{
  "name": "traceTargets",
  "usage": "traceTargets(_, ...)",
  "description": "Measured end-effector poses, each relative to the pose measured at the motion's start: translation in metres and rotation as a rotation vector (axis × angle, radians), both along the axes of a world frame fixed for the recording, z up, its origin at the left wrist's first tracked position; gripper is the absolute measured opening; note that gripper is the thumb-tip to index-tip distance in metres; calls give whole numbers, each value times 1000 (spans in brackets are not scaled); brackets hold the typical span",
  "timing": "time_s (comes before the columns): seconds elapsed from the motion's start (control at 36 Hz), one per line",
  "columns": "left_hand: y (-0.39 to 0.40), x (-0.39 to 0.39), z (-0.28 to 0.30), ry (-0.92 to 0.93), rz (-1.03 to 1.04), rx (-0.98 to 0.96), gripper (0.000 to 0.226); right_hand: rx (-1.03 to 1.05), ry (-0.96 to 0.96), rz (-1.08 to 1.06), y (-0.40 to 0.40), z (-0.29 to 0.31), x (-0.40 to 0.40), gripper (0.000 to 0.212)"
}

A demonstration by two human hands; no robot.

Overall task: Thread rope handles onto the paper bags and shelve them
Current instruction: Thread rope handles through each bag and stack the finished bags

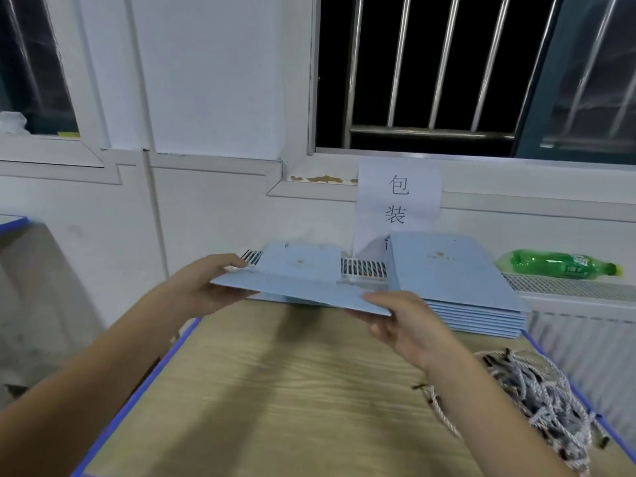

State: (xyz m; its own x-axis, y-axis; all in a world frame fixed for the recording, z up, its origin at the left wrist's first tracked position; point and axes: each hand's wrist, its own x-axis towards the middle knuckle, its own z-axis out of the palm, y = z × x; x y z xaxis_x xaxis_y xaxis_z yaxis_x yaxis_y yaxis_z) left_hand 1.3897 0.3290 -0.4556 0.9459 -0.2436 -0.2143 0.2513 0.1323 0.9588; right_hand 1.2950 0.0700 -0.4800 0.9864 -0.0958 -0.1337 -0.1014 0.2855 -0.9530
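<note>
The tangled pile of grey-white rope handles lies on the wooden table, nearest the right hand; both hands' fingers pinch the flat pale-blue paper bag, long axis left-right, left hand opposite; beyond right, the stack of pale-blue bags.

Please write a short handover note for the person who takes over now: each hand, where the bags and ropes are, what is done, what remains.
Left hand grips the left edge of a flat blue paper bag; right hand pinches its right corner. The bag is held above the wooden table.
A stack of flat bags lies at the table's far right. The rope handles lie in a pile at the right edge.
Done: one bag is picked up. No rope is visible on it.
Left: thread the handles, shelve each bag, repeat for the stack.
</note>
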Motion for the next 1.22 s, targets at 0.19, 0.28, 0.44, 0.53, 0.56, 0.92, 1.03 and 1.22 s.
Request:
traceTargets(0.19, -2, 44, 49, -256, 38, -80, 13, -122, -284, -114, -5, 57, 57, 18)
traceTargets(0.28, -11, 69, 53, -300, 125, -147, 14, -199, -356, -172, -2, 58, 91, 12)
traceTargets(0.44, -23, 108, -18, -379, 210, 173, 33, -492, -247, -295, 3, -18, 149, 10)
traceTargets(0.53, -29, 116, -75, -468, 195, 583, 17, -917, -77, -274, 9, -67, 158, 23)
traceTargets(0.56, -29, 118, -91, -512, 180, 708, 11, -1124, -7, -243, 11, -78, 157, 33)
traceTargets(0.92, -73, 100, -100, -817, 25, 1356, 47, -1651, -238, -175, 6, -68, 138, 52)
traceTargets(1.03, -144, 71, -65, -1022, 22, 1210, 60, -1711, -549, -485, -31, -36, 114, 37)
traceTargets(1.22, -265, 23, -48, -1017, -129, 1205, 80, -1871, -12, -704, -153, -19, 49, 52)
